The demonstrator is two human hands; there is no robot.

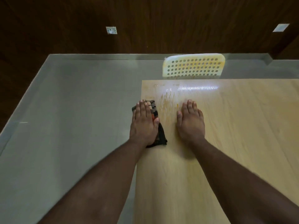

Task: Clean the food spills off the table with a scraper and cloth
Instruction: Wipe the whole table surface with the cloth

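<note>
Cloth (155, 110) lies at the tabletop's (242, 126) left edge under the flat left hand (143, 123); right hand (191, 125) rests flat beside it, holding nothing, near orange smears (168, 99).

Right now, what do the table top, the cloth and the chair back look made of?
Table top: pale wood or wood-look laminate, with grain lines and a glossy glare near the far edge; which one is unclear.
Cloth under the left hand: woven fabric, dark checked pattern, matte, soft folds.
Chair back: likely moulded plastic, cream, smooth, with regular round holes.
</note>
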